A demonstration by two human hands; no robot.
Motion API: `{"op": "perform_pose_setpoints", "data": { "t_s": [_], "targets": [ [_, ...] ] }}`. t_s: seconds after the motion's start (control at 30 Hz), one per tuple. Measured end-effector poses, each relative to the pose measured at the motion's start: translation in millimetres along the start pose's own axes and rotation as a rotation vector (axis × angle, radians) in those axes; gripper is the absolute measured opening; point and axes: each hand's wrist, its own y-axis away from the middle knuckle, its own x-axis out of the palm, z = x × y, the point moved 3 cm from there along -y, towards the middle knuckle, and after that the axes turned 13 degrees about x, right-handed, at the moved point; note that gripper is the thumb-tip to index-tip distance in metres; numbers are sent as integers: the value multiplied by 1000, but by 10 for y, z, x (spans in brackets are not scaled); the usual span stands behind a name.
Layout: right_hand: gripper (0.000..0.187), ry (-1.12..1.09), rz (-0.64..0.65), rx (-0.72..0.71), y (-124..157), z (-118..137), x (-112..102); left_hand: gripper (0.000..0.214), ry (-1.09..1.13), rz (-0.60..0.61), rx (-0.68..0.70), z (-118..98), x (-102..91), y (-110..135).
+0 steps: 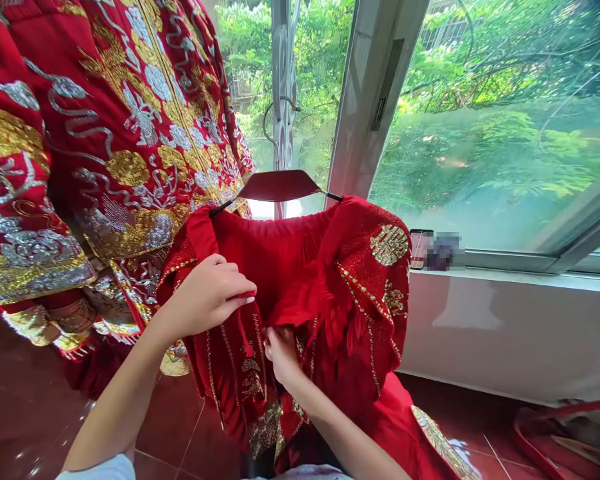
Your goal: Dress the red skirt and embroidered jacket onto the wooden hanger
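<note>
A red garment with gold embroidery (350, 293) hangs on a dark red hanger (276, 185) in front of a window. My left hand (207, 295) is closed in a pinch on a thin red tie or edge of the garment at its front opening. Lower down, my right hand (280, 353) is tucked into the garment's folds with its fingers curled on the fabric. Part of the right hand's fingers is hidden by the cloth.
A heavily embroidered red, gold and silver robe (105, 147) hangs at the left, touching the smaller garment. A white window sill (505, 277) carries a phone (421, 248). Red floor tiles (180, 413) lie below; a red box or tray (565, 433) sits at the lower right.
</note>
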Motion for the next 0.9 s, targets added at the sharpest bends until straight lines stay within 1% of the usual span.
{"op": "perform_pose_setpoints", "data": {
  "t_s": [0.07, 0.1, 0.13, 0.17, 0.2, 0.23, 0.27, 0.3, 0.33, 0.37, 0.4, 0.43, 0.47, 0.5, 0.53, 0.57, 0.6, 0.63, 0.67, 0.77, 0.8, 0.83, 0.9],
  "targets": [
    [32, 79, 22, 33, 12, -187, -173, 23, 24, 10, -15, 37, 2, 91],
    [33, 141, 52, 43, 62, -217, -272, 22, 50, 17, -21, 55, 1, 136],
    [33, 232, 87, 31, 143, -189, -371, 21, 80, 8, -25, 71, -7, 172],
    [33, 339, 110, -3, 251, -99, -467, 23, 98, -37, -37, 85, -27, 194],
    [35, 483, 113, -92, 383, 57, -548, 28, 85, -130, -68, 101, -61, 199],
    [36, 624, 64, -221, 526, 271, -612, 35, 38, -260, -131, 121, -105, 190],
    [38, 695, -52, -372, 669, 529, -662, 40, -37, -407, -232, 146, -147, 170],
    [34, 672, -225, -567, 809, 818, -691, 45, -125, -545, -371, 175, -177, 141],
    [31, 602, -423, -775, 934, 1100, -691, 49, -204, -649, -531, 207, -183, 101],
    [37, 540, -641, -952, 1023, 1345, -660, 55, -257, -707, -691, 242, -163, 50],
    [45, 540, -831, -1047, 1044, 1543, -594, 63, -280, -720, -832, 282, -123, -9],
    [59, 588, -975, -1061, 997, 1701, -509, 69, -282, -701, -937, 323, -71, -69],
    [75, 664, -1060, -1004, 892, 1822, -429, 72, -275, -675, -1002, 361, -22, -117],
    [86, 743, -1117, -923, 763, 1911, -368, 72, -268, -653, -1034, 394, 15, -144],
    [91, 811, -1166, -842, 639, 1973, -340, 69, -262, -639, -1044, 421, 33, -142],
    [91, 872, -1200, -773, 535, 2019, -344, 66, -249, -630, -1039, 443, 30, -109],
    [87, 922, -1222, -729, 467, 2059, -380, 63, -218, -617, -1020, 462, 5, -49],
    [80, 964, -1221, -714, 440, 2103, -442, 61, -165, -595, -984, 482, -37, 30],
    [73, 997, -1195, -719, 451, 2156, -525, 58, -93, -568, -928, 503, -96, 120],
    [58, 1060, -1030, -746, 618, 2411, -836, 51, 123, -477, -697, 597, -333, 385],
    [53, 1092, -971, -735, 676, 2529, -937, 48, 156, -442, -648, 650, -414, 459],
    [49, 1123, -914, -724, 722, 2660, -1027, 46, 161, -399, -629, 716, -486, 523],
    [45, 1169, -763, -712, 750, 2932, -1161, 47, 103, -290, -687, 875, -583, 614]
  ]
}}
